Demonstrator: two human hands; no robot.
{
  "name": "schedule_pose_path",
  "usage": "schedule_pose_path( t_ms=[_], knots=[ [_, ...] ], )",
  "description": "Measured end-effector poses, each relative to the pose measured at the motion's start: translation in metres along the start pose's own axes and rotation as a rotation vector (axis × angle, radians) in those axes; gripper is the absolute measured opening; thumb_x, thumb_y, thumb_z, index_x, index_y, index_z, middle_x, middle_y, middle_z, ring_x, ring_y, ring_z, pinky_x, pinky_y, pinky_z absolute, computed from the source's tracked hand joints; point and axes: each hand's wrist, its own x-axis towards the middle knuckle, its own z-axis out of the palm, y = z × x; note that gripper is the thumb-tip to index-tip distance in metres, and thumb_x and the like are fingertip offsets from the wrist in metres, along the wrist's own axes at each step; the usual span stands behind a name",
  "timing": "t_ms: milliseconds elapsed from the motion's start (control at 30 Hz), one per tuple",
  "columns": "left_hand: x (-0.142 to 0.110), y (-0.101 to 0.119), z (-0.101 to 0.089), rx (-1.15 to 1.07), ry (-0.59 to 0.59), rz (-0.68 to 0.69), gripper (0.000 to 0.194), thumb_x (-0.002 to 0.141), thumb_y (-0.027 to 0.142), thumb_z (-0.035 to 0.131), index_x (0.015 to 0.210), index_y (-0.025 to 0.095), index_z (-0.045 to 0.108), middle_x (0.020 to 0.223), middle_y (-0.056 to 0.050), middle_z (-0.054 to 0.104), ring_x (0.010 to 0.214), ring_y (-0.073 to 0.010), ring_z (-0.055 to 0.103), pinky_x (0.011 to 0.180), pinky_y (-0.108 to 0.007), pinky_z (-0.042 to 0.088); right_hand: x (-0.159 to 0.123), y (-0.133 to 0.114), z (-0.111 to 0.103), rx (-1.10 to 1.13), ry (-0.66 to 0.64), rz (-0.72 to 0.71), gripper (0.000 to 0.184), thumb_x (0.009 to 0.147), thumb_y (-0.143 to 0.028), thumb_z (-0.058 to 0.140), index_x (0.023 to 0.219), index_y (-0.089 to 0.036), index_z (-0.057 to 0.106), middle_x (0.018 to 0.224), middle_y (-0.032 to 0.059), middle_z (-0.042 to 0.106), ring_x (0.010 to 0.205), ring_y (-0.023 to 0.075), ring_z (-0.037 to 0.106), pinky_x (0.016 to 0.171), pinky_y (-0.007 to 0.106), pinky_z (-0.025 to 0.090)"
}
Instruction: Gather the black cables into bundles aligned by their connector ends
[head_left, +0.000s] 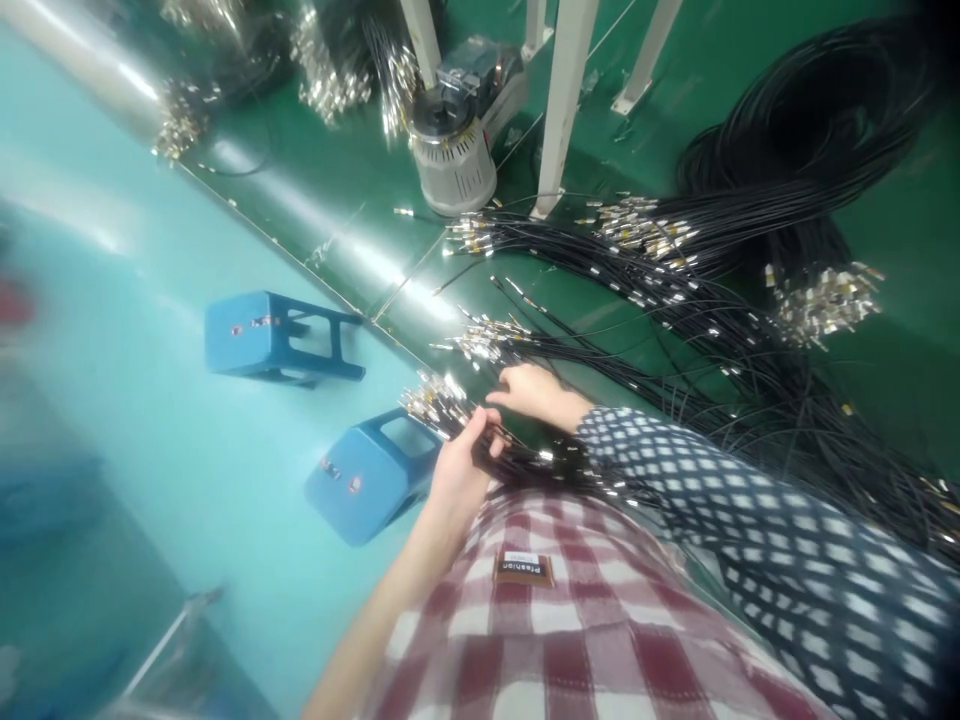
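Observation:
My left hand [466, 458] is wrapped around a bundle of black cables [517, 462], close to its metal-tipped ends [439, 402], which fan out past my fingers. Just beyond it is my right hand [536, 393], below a dark sleeve with white checks. Its thumb and forefinger are slightly apart, with nothing visible between them; the other fingers are hidden. A second cable bundle with shiny ends [484, 340] lies just past the right hand. Farther back, another bundle [525, 235] runs across the green surface [360, 235].
Two blue stools [238, 335] stand on the pale blue floor to the left. A grey machine [454, 165] sits beside a white post [566, 100]. A large black cable coil [795, 110] lies at the back right; more metal-tipped bundles [330, 70] lie at the back left.

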Motion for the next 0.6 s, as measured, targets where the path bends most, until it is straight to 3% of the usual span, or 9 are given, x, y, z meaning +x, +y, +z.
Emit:
schedule_pose_path(
  t_ms=[100, 167, 300, 367, 467, 600],
  knots=[
    [0.001, 0.0, -0.003, -0.064, -0.016, 0.001, 0.018, 0.076, 0.028, 0.074, 0.075, 0.013, 0.063, 0.074, -0.002, 0.06, 0.069, -0.0123, 0.059, 0.073, -0.029, 0.051, 0.017, -0.008, 0.014, -0.025, 0.031, 0.003, 0.019, 0.086, -0.024, 0.062, 0.093, -0.007, 0.066, 0.106, 0.0246, 0.067, 0.095, 0.0295, 0.065, 0.08, 0.036, 0.046],
    [0.0, -0.002, -0.003, -0.067, -0.049, 0.019, 0.022, 0.078, 0.031, 0.072, 0.07, 0.014, 0.06, 0.069, -0.001, 0.057, 0.07, -0.0137, 0.059, 0.08, -0.033, 0.051, 0.009, -0.007, 0.012, 0.008, 0.025, -0.026, 0.015, 0.09, -0.023, 0.056, 0.091, -0.011, 0.064, 0.104, 0.0191, 0.068, 0.088, 0.0231, 0.067, 0.077, 0.031, 0.047],
    [-0.002, -0.004, 0.0, -0.034, -0.096, 0.106, 0.022, 0.082, 0.032, 0.067, 0.071, 0.016, 0.057, 0.051, 0.007, 0.037, 0.047, -0.007, 0.04, 0.072, -0.031, 0.049, -0.04, 0.014, -0.011, 0.202, -0.058, -0.133, 0.021, 0.095, -0.036, 0.047, 0.093, -0.019, 0.06, 0.078, 0.0008, 0.071, 0.059, 0.0098, 0.061, 0.059, 0.02, 0.044],
    [-0.003, -0.004, 0.004, -0.004, -0.101, 0.148, 0.013, 0.082, 0.028, 0.068, 0.083, 0.017, 0.061, 0.051, 0.009, 0.034, 0.045, -0.006, 0.036, 0.067, -0.029, 0.047, -0.071, 0.028, -0.021, 0.357, -0.064, -0.179, 0.023, 0.094, -0.04, 0.048, 0.09, -0.019, 0.058, 0.072, -0.0008, 0.069, 0.056, 0.0097, 0.057, 0.056, 0.02, 0.043],
    [-0.004, -0.003, 0.009, 0.064, -0.125, 0.145, 0.021, 0.079, 0.025, 0.07, 0.097, 0.015, 0.064, 0.051, 0.01, 0.033, 0.045, -0.0056, 0.035, 0.064, -0.027, 0.045, -0.104, 0.04, -0.027, 0.437, -0.036, -0.195, 0.023, 0.092, -0.039, 0.051, 0.085, -0.019, 0.059, 0.07, 0.0002, 0.069, 0.059, 0.0111, 0.057, 0.059, 0.022, 0.042],
    [-0.006, -0.002, 0.018, 0.117, -0.12, 0.129, 0.017, 0.074, 0.022, 0.075, 0.083, 0.012, 0.064, 0.048, 0.01, 0.031, 0.044, -0.0048, 0.033, 0.06, -0.025, 0.043, -0.111, 0.024, -0.032, 0.285, -0.014, -0.23, 0.024, 0.087, -0.043, 0.06, 0.082, -0.02, 0.063, 0.069, -0.0016, 0.067, 0.059, 0.0113, 0.055, 0.059, 0.023, 0.039]
  ],
)
